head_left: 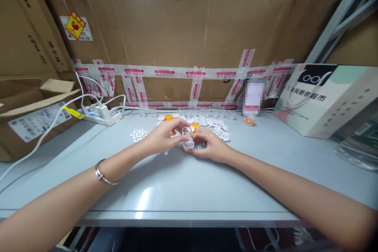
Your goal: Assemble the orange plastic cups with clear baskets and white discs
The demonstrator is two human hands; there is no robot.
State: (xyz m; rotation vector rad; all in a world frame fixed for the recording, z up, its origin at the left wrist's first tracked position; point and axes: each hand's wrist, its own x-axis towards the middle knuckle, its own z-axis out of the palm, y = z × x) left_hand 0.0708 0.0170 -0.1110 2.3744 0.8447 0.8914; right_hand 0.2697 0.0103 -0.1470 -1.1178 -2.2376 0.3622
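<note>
Near the middle of the table, a small clear plastic cup (187,137) with an orange base is between my two hands. My left hand (165,136), with a silver bangle at the wrist, pinches its upper part between thumb and fingers. From the right, my right hand (211,145) closes around its lower part, at the orange rim. Just behind the hands lie several orange rings (195,126) and a spread of small white plastic parts (214,124). A second pile of white pieces (138,134) sits left of my left hand.
A large taped cardboard box (177,27) stands along the back. At the left are an open carton (35,114) and a white power strip (103,116) with cables. A phone (253,98) leans at back right, near a paper bag (321,100) and a clear bottle (358,147).
</note>
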